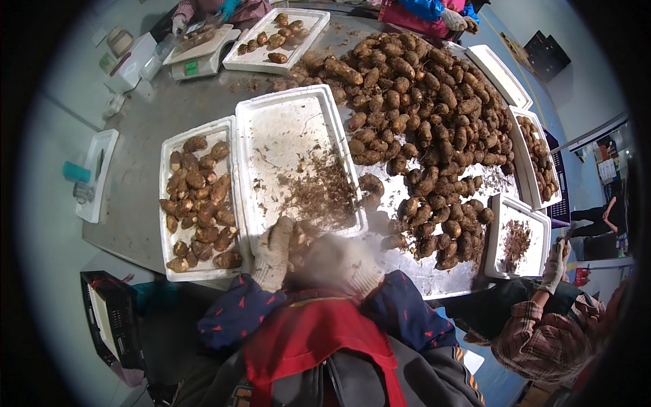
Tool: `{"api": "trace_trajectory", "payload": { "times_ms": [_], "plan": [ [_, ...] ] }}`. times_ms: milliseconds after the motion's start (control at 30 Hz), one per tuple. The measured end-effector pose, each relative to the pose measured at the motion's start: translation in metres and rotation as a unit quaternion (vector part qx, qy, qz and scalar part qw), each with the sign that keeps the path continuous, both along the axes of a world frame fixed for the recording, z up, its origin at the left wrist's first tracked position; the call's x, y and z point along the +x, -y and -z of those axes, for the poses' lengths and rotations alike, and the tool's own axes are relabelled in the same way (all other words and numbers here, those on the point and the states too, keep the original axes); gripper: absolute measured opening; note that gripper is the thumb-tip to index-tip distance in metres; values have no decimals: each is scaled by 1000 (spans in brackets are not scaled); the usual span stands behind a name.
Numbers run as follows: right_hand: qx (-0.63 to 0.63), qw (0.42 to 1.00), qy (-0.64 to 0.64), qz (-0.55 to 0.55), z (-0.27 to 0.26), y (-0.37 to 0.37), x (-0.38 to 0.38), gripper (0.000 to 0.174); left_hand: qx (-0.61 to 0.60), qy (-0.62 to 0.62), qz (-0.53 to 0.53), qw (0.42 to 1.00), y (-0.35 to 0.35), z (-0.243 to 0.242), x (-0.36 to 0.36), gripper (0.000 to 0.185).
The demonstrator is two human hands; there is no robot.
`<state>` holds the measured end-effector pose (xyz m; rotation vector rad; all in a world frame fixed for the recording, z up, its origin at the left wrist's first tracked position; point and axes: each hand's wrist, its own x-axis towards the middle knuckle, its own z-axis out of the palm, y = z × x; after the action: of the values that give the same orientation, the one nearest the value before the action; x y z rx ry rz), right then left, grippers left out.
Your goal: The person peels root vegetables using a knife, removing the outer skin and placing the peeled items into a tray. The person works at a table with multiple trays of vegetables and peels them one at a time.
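Observation:
My left hand (273,249), in a knitted work glove, is closed around a brown root tuber, likely taro (301,238), above the near edge of a white foam tray. My right hand (346,262), also gloved, is blurred by motion close beside the tuber; whether it grips anything is hidden. The foam tray (274,114) under my hands holds loose brown root hairs and dirt (325,191). Left of it, a second foam tray (164,203) is filled with cleaned tubers (203,203). A large heap of hairy, soil-covered tubers (422,107) lies to the right.
A digital scale (185,70) and a foam tray of tubers (244,61) stand at the far side. Gloved co-workers' hands (452,20) show at the back and right (554,267). More foam trays (541,239) line the right edge of the metal table (137,168). A black crate (109,325) sits lower left.

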<state>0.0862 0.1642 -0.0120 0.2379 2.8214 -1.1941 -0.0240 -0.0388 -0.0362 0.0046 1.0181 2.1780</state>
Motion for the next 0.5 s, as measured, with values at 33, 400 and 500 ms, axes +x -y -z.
{"api": "trace_trajectory", "payload": {
  "times_ms": [33, 400, 500],
  "plan": [
    [-166, 975, 124, 78, -54, -16, -10, 40, -77, -93, -34, 992, 0, 3, 3, 40],
    [-40, 994, 86, 52, -46, 12, -11, 46, -506, -600, 35, 618, -6, 0, -10, 33],
    [-10, 993, 109, 40, -42, 16, -19, 45, -512, -551, 3, 659, -9, -18, -12, 24]
  ]
}}
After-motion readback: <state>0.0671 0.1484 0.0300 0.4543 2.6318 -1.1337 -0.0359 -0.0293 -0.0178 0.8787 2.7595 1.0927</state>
